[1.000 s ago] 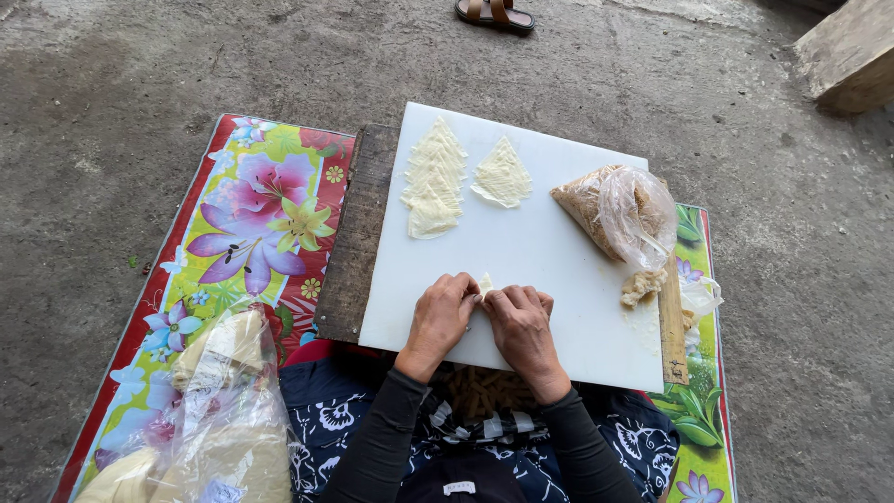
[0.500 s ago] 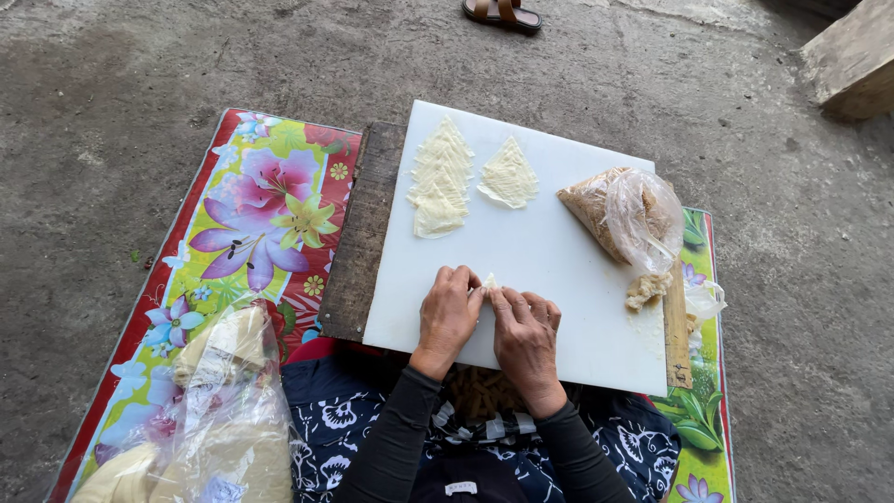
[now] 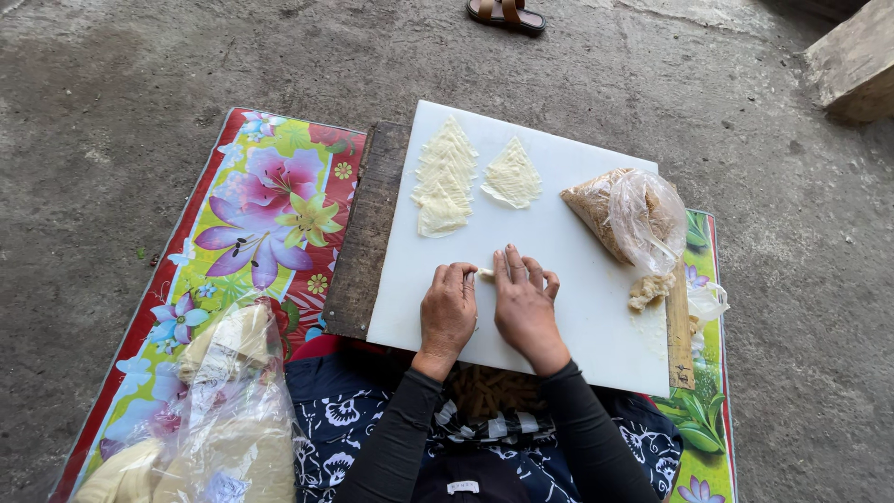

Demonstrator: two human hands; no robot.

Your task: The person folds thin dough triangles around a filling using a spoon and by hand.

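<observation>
My left hand [image 3: 449, 309] and my right hand [image 3: 524, 303] lie side by side, palms down, on a white board [image 3: 577, 307]. Both press on a small pale roll of dough [image 3: 485, 274], whose tip shows between the fingers; the rest is hidden under them. Farther back on the board lie a tall stack of pale triangular wrappers [image 3: 443, 177] and a smaller triangular wrapper [image 3: 512, 174]. At the board's right sits a clear plastic bag of brownish filling [image 3: 622, 214], with a lump of filling [image 3: 647, 291] spilled in front of it.
The white board rests on a dark wooden plank [image 3: 365, 233] over a flowered mat [image 3: 247, 242] on a concrete floor. A plastic bag of pale rolls [image 3: 219, 419] lies at the lower left. A sandal [image 3: 506, 13] is at the top edge, a wooden block [image 3: 855, 61] at the top right.
Both hands have slid slightly forward over the roll; their fingers are flatter on the board. The view has shifted a little.
</observation>
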